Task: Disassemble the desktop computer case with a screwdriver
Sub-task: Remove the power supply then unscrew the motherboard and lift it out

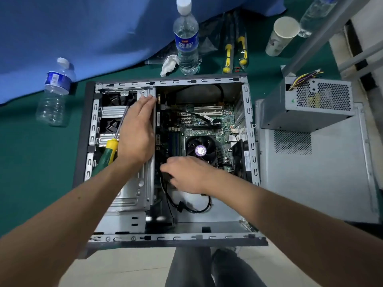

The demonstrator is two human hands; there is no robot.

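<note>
The open desktop case [176, 238] lies on its side with its motherboard [207, 125] and CPU fan [200, 150] exposed. My left hand [136, 131] rests on the metal drive cage [132, 195], its visible fingers straight along the cage's right wall. It holds a green-and-yellow screwdriver [109, 150] at its outer edge, with the shaft pointing up toward the cage. My right hand [186, 175] reaches into the case below the fan and pinches a black cable [186, 208] near the motherboard's edge. My fingertips are partly hidden.
The removed power supply [310, 104] sits on the detached side panel [310, 172] to the right. Beyond the case are two water bottles [186, 38] [55, 90], a paper cup [280, 36], spare yellow-handled tools [235, 50] and crumpled tissue [169, 65]. A blue cloth [83, 27] covers the far left.
</note>
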